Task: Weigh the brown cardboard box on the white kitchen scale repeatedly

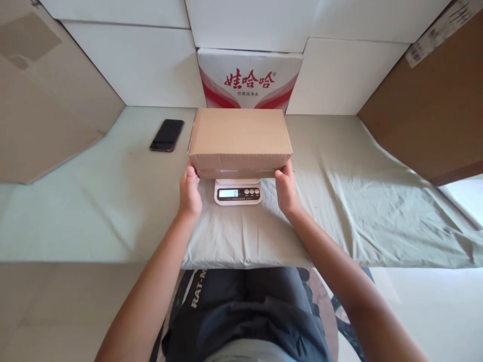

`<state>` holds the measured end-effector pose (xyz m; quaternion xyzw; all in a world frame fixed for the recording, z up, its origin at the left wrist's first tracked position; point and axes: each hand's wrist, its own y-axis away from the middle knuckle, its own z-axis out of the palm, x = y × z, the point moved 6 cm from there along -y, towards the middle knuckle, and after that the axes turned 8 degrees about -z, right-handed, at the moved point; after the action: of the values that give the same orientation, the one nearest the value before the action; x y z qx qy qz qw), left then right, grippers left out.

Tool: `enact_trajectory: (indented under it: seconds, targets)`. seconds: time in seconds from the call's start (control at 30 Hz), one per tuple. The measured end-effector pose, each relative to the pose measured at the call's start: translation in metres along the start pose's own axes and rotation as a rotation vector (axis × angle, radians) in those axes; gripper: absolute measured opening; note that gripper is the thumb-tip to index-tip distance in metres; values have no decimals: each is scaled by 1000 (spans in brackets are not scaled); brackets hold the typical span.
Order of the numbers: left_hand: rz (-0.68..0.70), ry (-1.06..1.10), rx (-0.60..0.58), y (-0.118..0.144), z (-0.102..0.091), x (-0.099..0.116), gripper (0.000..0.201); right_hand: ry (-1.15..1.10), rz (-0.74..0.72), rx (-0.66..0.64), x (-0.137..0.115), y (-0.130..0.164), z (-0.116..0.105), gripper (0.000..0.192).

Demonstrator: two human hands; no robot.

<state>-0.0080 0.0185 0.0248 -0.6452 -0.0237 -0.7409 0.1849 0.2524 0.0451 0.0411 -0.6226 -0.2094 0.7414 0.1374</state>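
Note:
A closed brown cardboard box (240, 133) is gripped between my two hands, over a white kitchen scale (238, 202). My left hand (190, 190) holds its lower left corner, thumb on the near side and the other fingers hidden. At the lower right corner my right hand (287, 188) grips it the same way. The scale's lit display appears to read 0, with round buttons to its right. The box covers the scale's platform, and I cannot tell whether the two touch.
A black smartphone (167, 135) lies left of the box on the pale green cloth (124, 211). Behind stands a white carton with red lettering (250, 75) among white boxes. Large cardboard boxes flank the table at left (53, 100) and right (426, 110).

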Motion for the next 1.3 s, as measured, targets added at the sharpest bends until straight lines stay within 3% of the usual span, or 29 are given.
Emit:
enact_trajectory:
  seconds: [0.57, 1.3]
  targets:
    - [-3, -33, -2, -1, -1, -2, 80, 65, 25, -10, 4, -3, 1, 75]
    - [0, -45, -11, 0, 0, -2, 78, 85, 5, -10, 6, -4, -2, 71]
